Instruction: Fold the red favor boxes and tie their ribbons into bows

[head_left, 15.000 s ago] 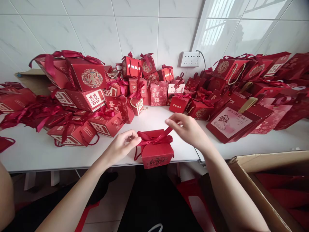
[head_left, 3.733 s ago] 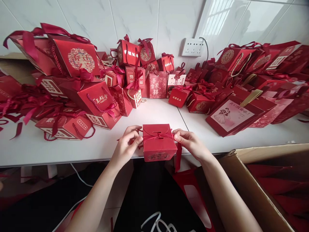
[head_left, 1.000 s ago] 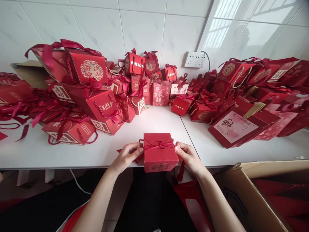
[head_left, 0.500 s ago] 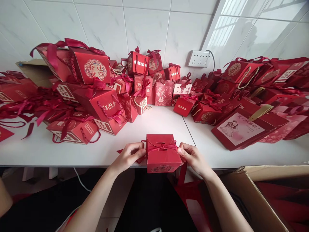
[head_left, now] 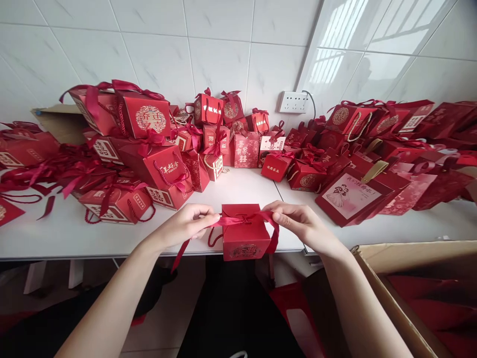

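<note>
A small red gift box [head_left: 246,239] with a dark round emblem on its front sits at the near table edge, between my two hands. A red ribbon [head_left: 231,221] crosses its top at the slotted closure. My left hand [head_left: 192,222] pinches one end of the ribbon to the left of the box, and a loose tail hangs below that hand. My right hand [head_left: 298,221] pinches the ribbon on the other side, where it curves down beside the box. A thin red cord loop [head_left: 214,239] sticks out at the box's left side.
Stacked red gift boxes with ribbons [head_left: 169,171] line the left and back of the white table [head_left: 149,241]. More boxes and bags [head_left: 346,196] stand on the right. An open cardboard box [head_left: 417,248] holding red pieces is at lower right. A power strip [head_left: 293,102] is on the wall.
My hands have moved from the box's sides up to the ribbon and now draw its ends apart above the lid. The view has shifted slightly.
</note>
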Action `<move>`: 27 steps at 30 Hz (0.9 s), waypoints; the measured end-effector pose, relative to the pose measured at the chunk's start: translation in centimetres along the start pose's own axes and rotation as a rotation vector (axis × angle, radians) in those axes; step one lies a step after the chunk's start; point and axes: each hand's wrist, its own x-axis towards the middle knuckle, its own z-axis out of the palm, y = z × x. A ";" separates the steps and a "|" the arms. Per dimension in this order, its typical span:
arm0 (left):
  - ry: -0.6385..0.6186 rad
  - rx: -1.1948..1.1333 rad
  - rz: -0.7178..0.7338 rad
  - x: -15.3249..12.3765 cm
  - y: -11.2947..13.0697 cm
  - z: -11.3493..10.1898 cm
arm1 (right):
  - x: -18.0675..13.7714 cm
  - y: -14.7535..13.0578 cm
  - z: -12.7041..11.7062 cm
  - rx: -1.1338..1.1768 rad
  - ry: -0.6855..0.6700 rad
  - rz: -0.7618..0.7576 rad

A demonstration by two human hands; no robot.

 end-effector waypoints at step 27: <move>0.026 0.684 0.107 -0.1 4.7 -0.4 | 2.3 1.0 4.6 -0.222 0.253 -0.116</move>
